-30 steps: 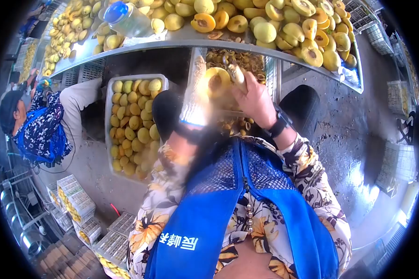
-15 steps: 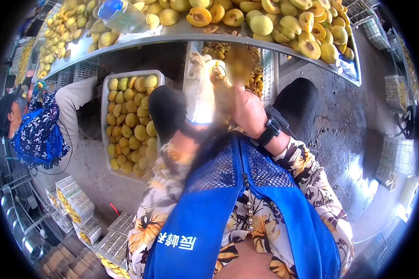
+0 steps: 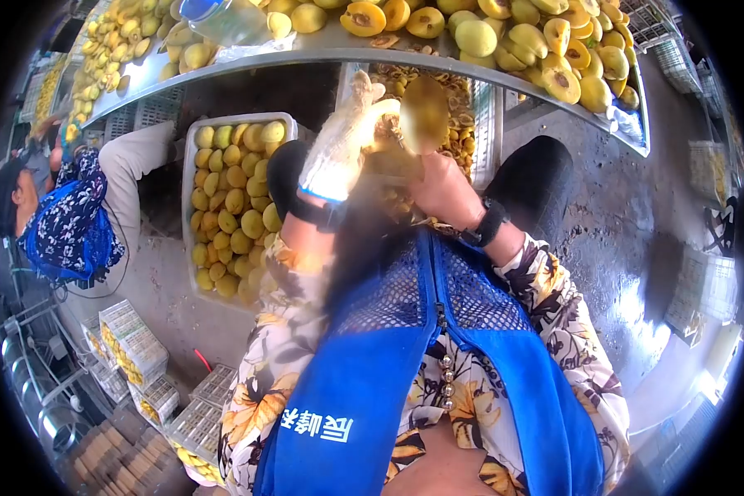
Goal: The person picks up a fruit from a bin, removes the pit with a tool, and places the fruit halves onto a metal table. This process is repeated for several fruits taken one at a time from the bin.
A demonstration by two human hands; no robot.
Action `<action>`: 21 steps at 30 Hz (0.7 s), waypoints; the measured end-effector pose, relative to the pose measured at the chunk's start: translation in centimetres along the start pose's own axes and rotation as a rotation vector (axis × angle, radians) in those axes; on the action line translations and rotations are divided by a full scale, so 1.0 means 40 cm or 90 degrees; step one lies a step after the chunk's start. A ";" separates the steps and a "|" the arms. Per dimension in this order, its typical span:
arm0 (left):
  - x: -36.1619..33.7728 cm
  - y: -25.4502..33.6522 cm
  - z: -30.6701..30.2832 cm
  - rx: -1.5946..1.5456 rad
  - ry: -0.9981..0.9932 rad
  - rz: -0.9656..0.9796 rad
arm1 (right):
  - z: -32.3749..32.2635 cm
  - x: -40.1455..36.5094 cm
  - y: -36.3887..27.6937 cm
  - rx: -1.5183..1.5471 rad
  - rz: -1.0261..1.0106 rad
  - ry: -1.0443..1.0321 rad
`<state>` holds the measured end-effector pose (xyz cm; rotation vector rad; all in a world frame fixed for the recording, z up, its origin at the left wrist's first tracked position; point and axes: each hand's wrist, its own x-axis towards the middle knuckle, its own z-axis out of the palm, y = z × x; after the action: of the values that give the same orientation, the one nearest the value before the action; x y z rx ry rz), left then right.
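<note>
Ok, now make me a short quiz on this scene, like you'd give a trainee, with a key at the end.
1. True or false: the left hand wears a pale glove, and the right hand wears none.
2. Fill in: the clear bottle on the table has a ____ lid.
3. Where is the crate packed with yellow fruit?
A. on the table
B. beside the left knee
C. beside the right knee

Key: 1 true; 2 blue; 3 B.
</note>
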<state>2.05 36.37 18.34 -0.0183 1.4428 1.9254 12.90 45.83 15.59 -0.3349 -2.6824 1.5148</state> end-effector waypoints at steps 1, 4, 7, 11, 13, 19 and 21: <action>0.003 -0.012 -0.010 0.006 -0.014 0.007 | 0.006 -0.002 -0.001 0.008 -0.010 -0.006; 0.022 -0.076 -0.034 -0.208 -0.082 0.064 | 0.054 -0.010 0.017 0.036 0.026 0.021; 0.037 -0.130 -0.043 -0.004 -0.019 0.219 | 0.076 -0.018 0.015 0.062 0.077 0.037; 0.051 -0.129 -0.049 -0.110 -0.079 0.123 | 0.083 -0.017 0.010 0.092 0.118 0.025; 0.048 -0.123 -0.047 -0.005 -0.062 0.187 | 0.085 -0.019 0.009 0.134 0.132 0.018; 0.047 -0.109 -0.056 -0.012 -0.062 0.105 | 0.061 -0.020 -0.011 0.333 0.271 -0.102; 0.042 -0.102 -0.055 0.223 -0.044 0.271 | 0.058 -0.010 -0.009 0.329 0.240 -0.126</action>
<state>2.16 35.89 13.43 0.5522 1.8275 1.9393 12.91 43.61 14.73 -0.7158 -2.3136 2.3808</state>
